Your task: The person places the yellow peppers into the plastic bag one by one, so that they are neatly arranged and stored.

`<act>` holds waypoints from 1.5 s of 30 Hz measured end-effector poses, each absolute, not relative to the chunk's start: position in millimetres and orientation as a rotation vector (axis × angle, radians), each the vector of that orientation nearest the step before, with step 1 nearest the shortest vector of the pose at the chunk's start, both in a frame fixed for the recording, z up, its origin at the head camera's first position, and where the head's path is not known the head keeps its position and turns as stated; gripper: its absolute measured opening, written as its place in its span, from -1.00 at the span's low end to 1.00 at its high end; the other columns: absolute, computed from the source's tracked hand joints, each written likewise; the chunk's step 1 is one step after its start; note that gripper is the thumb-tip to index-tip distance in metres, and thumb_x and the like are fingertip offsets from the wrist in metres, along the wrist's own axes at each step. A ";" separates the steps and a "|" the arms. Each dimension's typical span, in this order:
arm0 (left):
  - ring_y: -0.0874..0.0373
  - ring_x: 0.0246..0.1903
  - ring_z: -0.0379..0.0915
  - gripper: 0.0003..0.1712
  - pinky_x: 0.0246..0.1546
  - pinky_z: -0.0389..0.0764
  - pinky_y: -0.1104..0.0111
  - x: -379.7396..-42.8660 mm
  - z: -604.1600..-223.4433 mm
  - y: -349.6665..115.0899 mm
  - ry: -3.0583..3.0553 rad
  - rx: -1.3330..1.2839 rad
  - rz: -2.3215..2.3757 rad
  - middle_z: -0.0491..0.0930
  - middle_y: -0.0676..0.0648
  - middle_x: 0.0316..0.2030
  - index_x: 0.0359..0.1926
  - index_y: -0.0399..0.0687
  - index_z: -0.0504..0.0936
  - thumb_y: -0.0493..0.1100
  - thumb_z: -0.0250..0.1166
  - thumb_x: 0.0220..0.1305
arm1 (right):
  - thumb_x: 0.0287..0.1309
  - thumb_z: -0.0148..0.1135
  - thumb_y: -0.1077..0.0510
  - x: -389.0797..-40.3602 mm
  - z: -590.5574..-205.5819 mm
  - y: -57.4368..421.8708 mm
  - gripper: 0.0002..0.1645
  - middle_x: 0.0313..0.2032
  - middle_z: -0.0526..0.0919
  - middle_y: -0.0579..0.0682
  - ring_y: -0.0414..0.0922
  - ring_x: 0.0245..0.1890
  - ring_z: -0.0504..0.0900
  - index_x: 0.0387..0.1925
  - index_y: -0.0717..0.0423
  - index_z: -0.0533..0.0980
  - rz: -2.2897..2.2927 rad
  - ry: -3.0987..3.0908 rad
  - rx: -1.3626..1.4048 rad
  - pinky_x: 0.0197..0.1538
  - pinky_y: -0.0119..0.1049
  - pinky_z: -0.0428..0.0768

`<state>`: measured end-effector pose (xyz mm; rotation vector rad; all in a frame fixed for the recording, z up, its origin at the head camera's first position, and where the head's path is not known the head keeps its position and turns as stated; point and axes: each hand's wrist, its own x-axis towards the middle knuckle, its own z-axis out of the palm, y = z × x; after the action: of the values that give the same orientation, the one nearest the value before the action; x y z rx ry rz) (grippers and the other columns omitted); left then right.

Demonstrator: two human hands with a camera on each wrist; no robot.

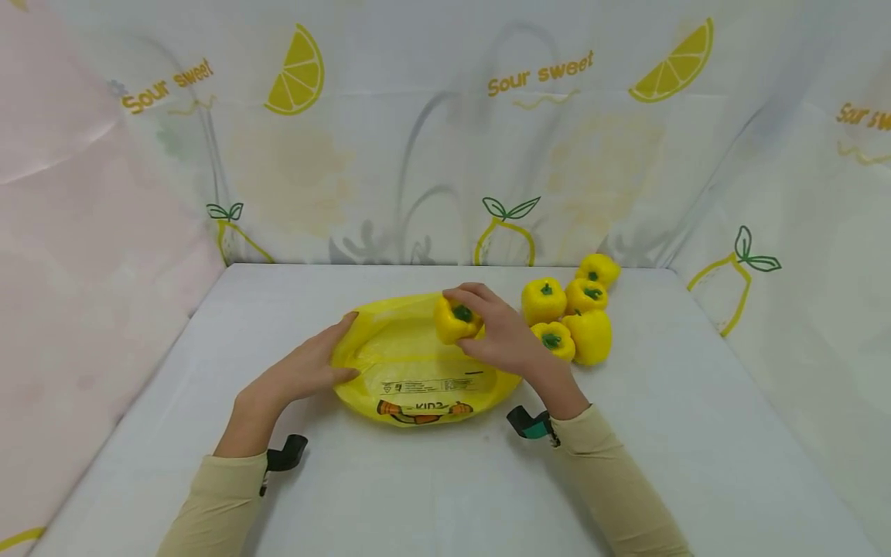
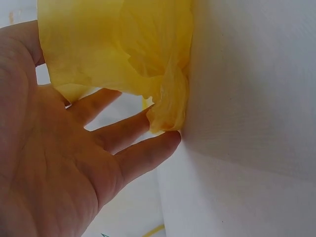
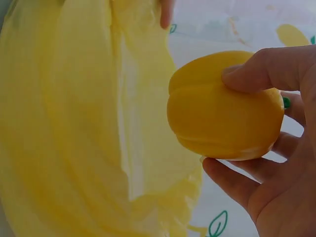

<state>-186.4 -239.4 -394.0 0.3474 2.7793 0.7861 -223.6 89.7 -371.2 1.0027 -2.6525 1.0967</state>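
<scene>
A yellow plastic bag [image 1: 411, 333] lies on the table with its mouth spread wide and dark print on its near side. My left hand [image 1: 306, 367] is at the bag's left edge, its thumb and fingers apart. In the left wrist view the fairly straight fingers [image 2: 143, 155] touch the thin plastic, and some tips are hidden behind it. My right hand [image 1: 501, 333] grips a yellow bell pepper [image 1: 452, 321] with a green stem above the right part of the bag. The right wrist view shows thumb and fingers around this pepper [image 3: 222, 108], apart from the plastic.
Several more yellow bell peppers [image 1: 590, 336] stand in a cluster right of the bag. The white table [image 1: 418, 495] meets a printed cloth backdrop [image 1: 418, 155] at its back edge. A dark wrist mount [image 1: 285, 452] sits below my left wrist, another [image 1: 529, 423] by my right.
</scene>
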 end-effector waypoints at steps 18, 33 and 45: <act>-0.25 0.52 -0.04 0.04 0.49 0.06 -0.18 -186.1 -391.8 -237.4 2.770 0.343 0.780 -0.03 -0.20 0.57 0.60 0.06 -0.18 -0.02 0.27 0.30 | 0.06 0.37 0.16 -226.9 -394.0 21.5 -0.22 0.26 0.45 -0.02 -0.08 0.05 0.55 0.34 -0.10 0.35 0.988 -2.772 0.976 0.17 -0.18 0.60; -0.26 0.50 0.03 0.04 0.46 0.12 -0.19 -184.9 -392.4 -237.9 2.778 0.370 0.777 0.04 -0.24 0.54 0.60 0.02 -0.15 -0.03 0.28 0.28 | 0.21 0.35 0.08 -226.9 -410.6 -1.2 -0.36 0.37 0.35 0.13 0.04 0.25 0.52 0.30 0.04 0.40 0.898 -2.792 0.991 0.33 -0.14 0.52; -0.27 0.50 0.02 0.05 0.46 0.11 -0.19 -184.8 -392.1 -236.6 2.770 0.357 0.767 0.04 -0.24 0.54 0.60 0.01 -0.14 -0.02 0.28 0.28 | 0.24 0.32 -0.02 -225.0 -407.6 5.2 -0.31 0.41 0.32 0.08 0.03 0.25 0.55 0.36 -0.05 0.36 0.827 -2.831 0.949 0.27 -0.12 0.57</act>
<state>-184.8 -236.6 -392.1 0.3566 2.7697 0.7671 -225.0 5.2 -407.6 0.9490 -2.8309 0.8270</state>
